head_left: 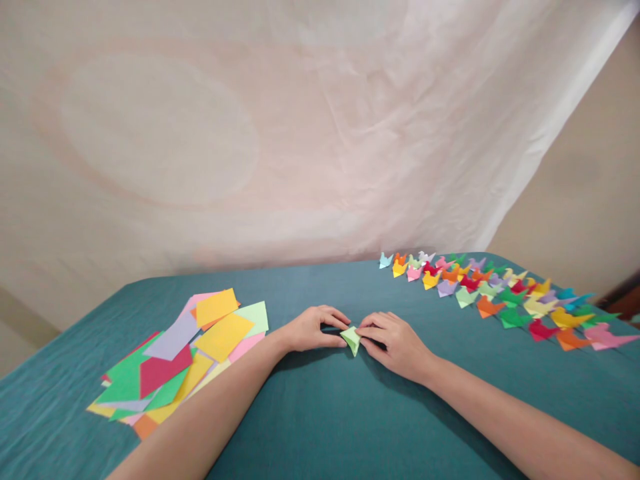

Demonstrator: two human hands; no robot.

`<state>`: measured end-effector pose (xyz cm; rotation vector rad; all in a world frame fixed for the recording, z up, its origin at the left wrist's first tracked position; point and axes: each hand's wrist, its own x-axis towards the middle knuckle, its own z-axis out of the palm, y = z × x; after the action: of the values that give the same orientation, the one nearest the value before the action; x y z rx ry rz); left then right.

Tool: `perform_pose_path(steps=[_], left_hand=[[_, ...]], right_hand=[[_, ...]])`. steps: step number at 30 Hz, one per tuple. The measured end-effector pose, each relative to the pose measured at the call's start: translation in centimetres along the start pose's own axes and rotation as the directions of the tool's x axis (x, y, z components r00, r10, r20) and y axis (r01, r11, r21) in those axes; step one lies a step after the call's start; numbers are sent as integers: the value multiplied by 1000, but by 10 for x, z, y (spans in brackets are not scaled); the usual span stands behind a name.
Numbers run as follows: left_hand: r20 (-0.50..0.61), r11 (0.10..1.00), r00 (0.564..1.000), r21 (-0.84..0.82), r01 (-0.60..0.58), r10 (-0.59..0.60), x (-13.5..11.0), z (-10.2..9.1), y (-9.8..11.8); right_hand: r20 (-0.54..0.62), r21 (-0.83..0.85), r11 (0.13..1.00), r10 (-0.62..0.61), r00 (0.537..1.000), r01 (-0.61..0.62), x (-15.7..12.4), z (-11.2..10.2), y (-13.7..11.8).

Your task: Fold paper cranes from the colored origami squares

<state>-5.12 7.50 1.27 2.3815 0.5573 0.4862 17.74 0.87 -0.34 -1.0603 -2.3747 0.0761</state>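
A small light green folded paper (351,341) lies between my two hands, low over the teal cloth. My left hand (318,329) comes in from the left, thumb and fingertips closed at the paper's left corner. On the other side, my right hand (395,341) pinches the right edge between thumb and fingers. The paper is narrow, with a point toward me and creased flaps on top. Fingertips cover its side corners.
Loose coloured paper squares (167,367) are heaped at the left, partly behind my left forearm. Rows of small folded paper birds (490,307) stand at the right. The teal-covered table (310,427) ends at a pale hanging sheet (300,133).
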Motion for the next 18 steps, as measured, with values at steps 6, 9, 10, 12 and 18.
perform_pose_path(steps=[6,9,10,12,18], left_hand=[[62,999,997,26,-42,40,0,-5,1],[73,998,997,38,-43,41,0,-6,1],[71,998,997,41,-40,37,0,-6,1],[65,998,997,43,-38,35,0,-5,1],[22,1000,999,20,-24,24,1,-2,1]], right_hand=[[-9,24,998,54,998,-54,0,1,-1],[-31,79,989,126,992,-123,2,4,-3],[-36,101,984,153,988,-149,2,5,-4],[-37,143,970,204,978,-197,4,8,-4],[-5,229,930,296,955,-287,10,12,-3]])
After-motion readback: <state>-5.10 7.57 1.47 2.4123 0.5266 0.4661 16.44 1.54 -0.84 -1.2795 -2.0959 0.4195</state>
